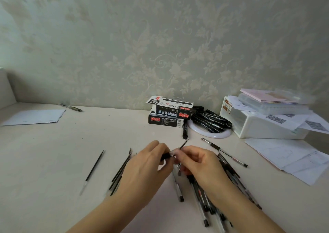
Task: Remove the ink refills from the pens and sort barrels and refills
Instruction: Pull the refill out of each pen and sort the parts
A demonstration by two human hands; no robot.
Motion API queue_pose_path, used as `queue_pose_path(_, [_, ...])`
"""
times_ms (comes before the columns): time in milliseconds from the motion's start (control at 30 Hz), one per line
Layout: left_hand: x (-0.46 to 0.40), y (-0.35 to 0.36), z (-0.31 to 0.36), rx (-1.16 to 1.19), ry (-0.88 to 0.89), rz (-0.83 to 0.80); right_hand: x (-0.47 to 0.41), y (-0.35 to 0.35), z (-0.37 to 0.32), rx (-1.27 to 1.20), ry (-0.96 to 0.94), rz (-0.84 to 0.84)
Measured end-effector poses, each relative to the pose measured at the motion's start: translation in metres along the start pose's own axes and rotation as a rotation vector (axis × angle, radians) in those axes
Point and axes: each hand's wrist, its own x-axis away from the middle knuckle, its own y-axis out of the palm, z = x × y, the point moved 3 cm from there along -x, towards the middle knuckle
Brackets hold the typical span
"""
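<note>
My left hand (149, 163) grips the black grip section (165, 156) of a pen above the table. My right hand (197, 163) pinches a thin dark refill (183, 143) that sticks up and away from the two hands. Several refills (121, 170) lie in a loose bundle left of my left hand, and one refill (94, 167) lies alone farther left. A pile of clear pens and barrels (204, 193) lies under and behind my right forearm. One pen (224, 151) lies apart to the right.
Two stacked black pen boxes (169, 113) stand by the wall, with black markers (211, 119) on a white ring beside them. A white storage box (263, 126) with papers sits at the right, loose sheets (293, 158) before it. A paper (35, 117) and a pen (71, 107) lie far left.
</note>
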Motion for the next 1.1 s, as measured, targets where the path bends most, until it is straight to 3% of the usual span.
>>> queue_pose_path(67, [0.002, 0.004, -0.001, 0.024, 0.025, -0.014, 0.001, 0.004, 0.001, -0.072, 0.044, 0.013])
queue_pose_path(267, [0.002, 0.006, -0.013, 0.127, 0.033, -0.099, -0.006, -0.027, 0.000, -0.313, 0.050, 0.363])
queue_pose_path(400, [0.002, 0.008, -0.014, 0.148, 0.032, -0.118, -0.005, -0.028, -0.001, -0.504, 0.083, 0.329])
queue_pose_path(733, [0.002, 0.009, -0.010, 0.216, 0.104, -0.102, -0.007, -0.018, 0.005, -0.486, 0.064, 0.250])
queue_pose_path(833, [0.002, 0.010, -0.011, 0.197, 0.109, -0.099, -0.006, -0.016, 0.003, -0.388, 0.027, 0.178])
queue_pose_path(1000, [0.002, 0.011, -0.013, 0.207, 0.090, -0.088, 0.002, -0.005, -0.004, 0.058, -0.081, -0.004])
queue_pose_path(1100, [0.002, 0.011, -0.015, 0.207, 0.052, -0.078, 0.002, -0.011, -0.004, 0.322, -0.174, 0.078])
